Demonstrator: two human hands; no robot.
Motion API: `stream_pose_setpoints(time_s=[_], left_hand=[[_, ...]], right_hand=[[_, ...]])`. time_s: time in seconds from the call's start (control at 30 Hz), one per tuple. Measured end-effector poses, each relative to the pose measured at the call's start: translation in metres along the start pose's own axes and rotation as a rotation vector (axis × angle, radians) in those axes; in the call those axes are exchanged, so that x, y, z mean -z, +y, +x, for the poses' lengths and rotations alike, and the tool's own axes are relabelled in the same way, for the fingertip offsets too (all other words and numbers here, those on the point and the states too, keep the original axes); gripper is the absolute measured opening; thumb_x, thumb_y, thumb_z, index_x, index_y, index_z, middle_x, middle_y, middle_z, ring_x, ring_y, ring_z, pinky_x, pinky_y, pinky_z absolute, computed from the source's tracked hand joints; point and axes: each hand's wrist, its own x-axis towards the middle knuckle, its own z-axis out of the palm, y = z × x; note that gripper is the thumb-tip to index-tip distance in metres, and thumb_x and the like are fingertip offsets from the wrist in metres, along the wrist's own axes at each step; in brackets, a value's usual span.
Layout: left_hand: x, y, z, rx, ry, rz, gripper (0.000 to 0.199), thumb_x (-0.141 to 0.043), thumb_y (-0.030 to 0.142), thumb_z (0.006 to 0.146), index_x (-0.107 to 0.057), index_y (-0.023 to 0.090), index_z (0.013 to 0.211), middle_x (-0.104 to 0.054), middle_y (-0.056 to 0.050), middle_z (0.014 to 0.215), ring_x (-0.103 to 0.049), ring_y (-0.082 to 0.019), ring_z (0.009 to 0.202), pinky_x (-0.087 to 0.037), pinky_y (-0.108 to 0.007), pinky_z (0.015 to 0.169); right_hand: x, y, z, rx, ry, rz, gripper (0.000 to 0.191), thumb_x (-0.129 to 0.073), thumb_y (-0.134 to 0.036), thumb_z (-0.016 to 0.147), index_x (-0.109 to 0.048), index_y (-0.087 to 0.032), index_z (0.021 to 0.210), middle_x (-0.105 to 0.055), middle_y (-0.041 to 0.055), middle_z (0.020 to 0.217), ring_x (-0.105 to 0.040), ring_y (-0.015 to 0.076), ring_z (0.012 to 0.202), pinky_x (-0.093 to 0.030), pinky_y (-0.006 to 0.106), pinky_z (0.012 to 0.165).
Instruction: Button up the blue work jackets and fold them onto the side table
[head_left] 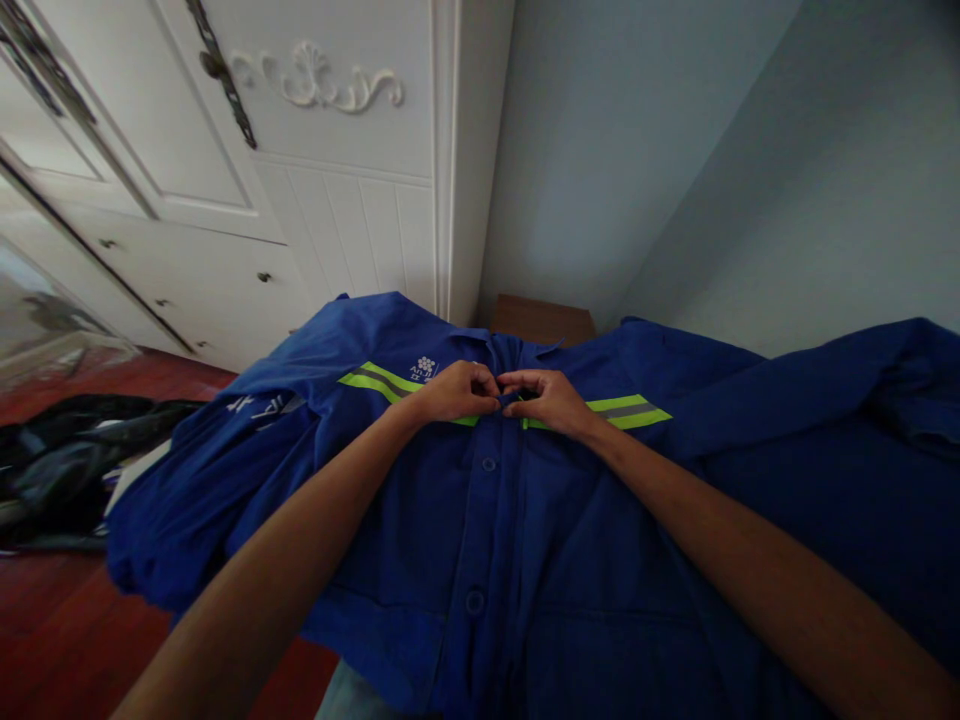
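A blue work jacket lies spread out face up in front of me, with yellow-green and grey reflective strips across its chest. Both hands meet at its front opening, level with the strips. My left hand pinches the edge of the button placket, fingers curled. Close against it, my right hand pinches the facing edge between thumb and fingers. Whatever button lies between the fingertips is hidden. Lower on the placket, a button and a larger-looking button show. A white logo sits near my left hand.
A white cabinet with dark handles stands beyond the jacket to the left. Pale walls meet at the right, above a brown wooden surface. Dark bundled items lie on the reddish floor at left.
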Motion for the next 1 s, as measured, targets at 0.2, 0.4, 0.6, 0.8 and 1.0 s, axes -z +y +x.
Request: stream_pose_setpoints(time_s=[0.2,0.4,0.6,0.8,1.0], left_hand=[[-0.002,0.000,-0.001,-0.082,0.056,0.060,0.009,-0.063,0.019,0.074,-0.067,0.014,0.067,-0.058,0.001,0.069,-0.053,-0.011,0.064,-0.039,-0.023,0.062],[-0.002,-0.002,-0.002,-0.085,0.042,-0.004,0.012,-0.062,0.021,0.076,-0.069,0.014,0.070,-0.060,0.000,0.071,-0.055,-0.012,0.068,-0.040,-0.024,0.065],[-0.002,-0.003,0.000,-0.047,0.015,-0.018,0.012,-0.063,0.022,0.075,-0.069,0.014,0.067,-0.060,0.000,0.071,-0.055,-0.013,0.069,-0.041,-0.024,0.066],[-0.001,-0.005,0.001,-0.026,-0.007,-0.039,0.012,-0.063,0.022,0.074,-0.068,0.014,0.066,-0.060,0.000,0.069,-0.055,-0.013,0.068,-0.040,-0.025,0.066],[-0.002,-0.005,0.001,0.001,-0.004,-0.016,0.013,-0.062,0.024,0.073,-0.068,0.015,0.066,-0.061,0.001,0.068,-0.055,-0.012,0.067,-0.041,-0.024,0.065]], right_hand=[[-0.003,-0.002,-0.005,0.050,0.068,-0.143,0.060,-0.080,-0.028,0.067,-0.066,-0.014,0.124,-0.067,0.0085,0.117,-0.064,0.0236,0.112,-0.045,0.041,0.110],[0.007,0.004,-0.002,0.083,-0.092,-0.076,0.055,-0.071,-0.035,0.079,-0.063,-0.014,0.129,-0.062,0.0091,0.127,-0.061,0.0217,0.118,-0.047,0.038,0.109],[0.009,0.000,-0.005,0.136,-0.092,-0.190,0.052,-0.067,-0.035,0.082,-0.063,-0.012,0.128,-0.063,0.0092,0.124,-0.061,0.0217,0.118,-0.047,0.037,0.109],[0.011,-0.001,-0.005,0.164,-0.111,-0.282,0.050,-0.067,-0.039,0.083,-0.065,-0.015,0.128,-0.061,0.0070,0.127,-0.058,0.0222,0.122,-0.044,0.036,0.112],[0.012,-0.004,-0.006,0.258,-0.108,-0.396,0.044,-0.064,-0.038,0.086,-0.067,-0.017,0.125,-0.065,0.0058,0.122,-0.062,0.0201,0.116,-0.048,0.033,0.105]])
